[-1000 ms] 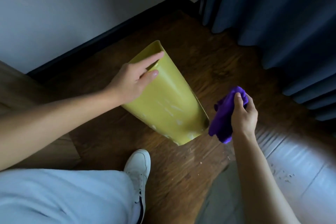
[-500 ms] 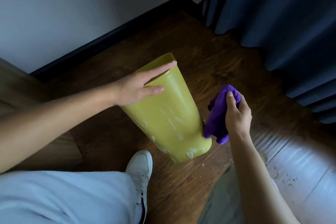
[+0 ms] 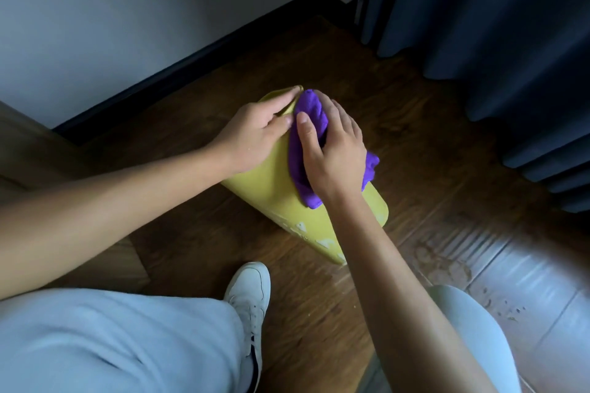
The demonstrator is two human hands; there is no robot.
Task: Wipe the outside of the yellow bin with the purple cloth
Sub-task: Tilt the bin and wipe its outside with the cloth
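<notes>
The yellow bin [image 3: 274, 175] lies tilted on the wooden floor, with its open rim at the far end and its base towards me. White smears mark its side close to the base. My left hand [image 3: 255, 134] grips the rim, fingers over the edge and thumb on the outer wall. The purple cloth [image 3: 311, 108] is spread on the bin's upper side just below the rim. My right hand [image 3: 335, 153] presses flat on the cloth with fingers stretched out; part of the cloth sticks out from under my palm on the right.
A white shoe [image 3: 252, 293] stands just in front of the bin's base, between my light trouser legs. A dark curtain [image 3: 495, 25] hangs at the right. A white wall with a dark skirting board [image 3: 191, 64] runs behind, and a wooden panel [image 3: 28, 150] stands at the left.
My right hand carried the cloth from beside the bin's base up onto the side near the rim and flattened on it. The bin tipped lower; my left hand stayed at the rim.
</notes>
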